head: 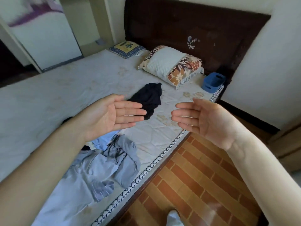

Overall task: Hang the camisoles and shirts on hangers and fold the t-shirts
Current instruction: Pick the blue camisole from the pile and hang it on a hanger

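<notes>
Both hands are up over the bed (68, 88), palms facing each other, holding nothing. Left hand (112, 114) has its fingers straight and together, pointing right; right hand (205, 118) mirrors it, fingers straight and together, pointing left. Neither touches any clothing.

Black garment (149, 99) — crumpled in a loose heap on the white quilted cover, mid-bed, just beyond the left hand's fingertips in the view and partly hidden by them. Thin dark fabric, bunched; can't tell whether it's a camisole or a t-shirt.

Pile of light blue clothes (97, 168) — near edge of the bed, below the left forearm. Pale blue and grey-blue pieces, wrinkled and overlapping, at least one sleeve-like flap folded over on the right side. A darker bit shows at the upper left of the pile, under the wrist. Can't count separate items.

Rest: floral pillow (171, 66) with a white centre panel at the head of the bed, against the dark headboard (187, 26). Blue plastic basket (213, 82) at the bed's far right corner. Small yellow-and-blue cushion (127, 48) further left by the wall. Brick-pattern floor (195, 176) to the right of the bed, a white-socked foot (174, 217) at the bottom edge.
</notes>
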Demonstrator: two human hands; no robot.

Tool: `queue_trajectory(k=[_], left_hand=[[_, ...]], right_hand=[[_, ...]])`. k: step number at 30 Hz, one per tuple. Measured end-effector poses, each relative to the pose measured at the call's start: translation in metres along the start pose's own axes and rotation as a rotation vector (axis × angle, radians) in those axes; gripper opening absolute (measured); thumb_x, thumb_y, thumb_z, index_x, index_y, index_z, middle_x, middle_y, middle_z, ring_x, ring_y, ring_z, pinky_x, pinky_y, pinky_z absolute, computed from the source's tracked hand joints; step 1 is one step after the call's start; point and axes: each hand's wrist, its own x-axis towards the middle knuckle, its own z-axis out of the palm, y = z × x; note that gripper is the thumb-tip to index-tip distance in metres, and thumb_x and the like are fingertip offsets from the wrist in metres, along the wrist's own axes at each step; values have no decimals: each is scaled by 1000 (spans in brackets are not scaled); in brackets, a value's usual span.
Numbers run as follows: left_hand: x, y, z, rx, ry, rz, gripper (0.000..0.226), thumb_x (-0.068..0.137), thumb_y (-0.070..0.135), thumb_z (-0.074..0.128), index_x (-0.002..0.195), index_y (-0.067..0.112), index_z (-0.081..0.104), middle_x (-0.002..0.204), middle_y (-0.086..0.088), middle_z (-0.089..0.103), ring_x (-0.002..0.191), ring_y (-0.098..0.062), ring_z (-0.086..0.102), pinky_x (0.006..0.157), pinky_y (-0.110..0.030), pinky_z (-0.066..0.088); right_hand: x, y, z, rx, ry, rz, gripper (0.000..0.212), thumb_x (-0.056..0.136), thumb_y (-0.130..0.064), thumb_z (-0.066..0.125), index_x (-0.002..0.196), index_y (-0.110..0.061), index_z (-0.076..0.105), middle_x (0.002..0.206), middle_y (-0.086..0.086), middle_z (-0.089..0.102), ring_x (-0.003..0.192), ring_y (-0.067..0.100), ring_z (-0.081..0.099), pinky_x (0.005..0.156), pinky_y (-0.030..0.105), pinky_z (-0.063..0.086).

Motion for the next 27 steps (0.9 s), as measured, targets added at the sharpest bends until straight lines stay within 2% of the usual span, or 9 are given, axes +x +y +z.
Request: queue_trajectory(k=[7,11,15,20,27], left_hand=[[9,-5,26,-114,192,29,48,100,34,32,117,4,65,116,-14,70,107,-24,68,91,-35,54],[1,-8,22,-157,300,35,52,88,39,43,118,3,64,116,-13,70,107,-24,69,88,-34,56],[-6,-11,5,-244,399,70,53,87,40,42,115,3,69,117,-14,70,107,-24,68,81,-31,59],[-2,-16,-23,-282,485,64,51,98,38,34,122,4,63,119,-13,69,111,-23,66,91,-33,54],[26,-6,-82,-338,519,94,52,92,40,39,122,4,63,119,-13,69,109,-23,68,88,-32,56]], right_hand=[[52,-42,-28,-97,-184,79,42,105,-31,32,102,-10,68,101,10,75,96,21,73,90,32,55],[83,-53,-17,-134,-292,125,43,105,-31,32,104,-9,68,102,11,75,98,22,73,89,32,55],[116,-50,7,-190,-398,175,43,105,-31,31,106,-9,68,104,12,75,94,20,73,88,32,54],[157,-41,38,-227,-482,229,42,105,-32,32,107,-8,68,106,13,74,100,23,72,92,34,53],[224,-38,82,-290,-510,260,43,105,-33,32,108,-9,67,107,13,74,102,23,71,94,34,53]])
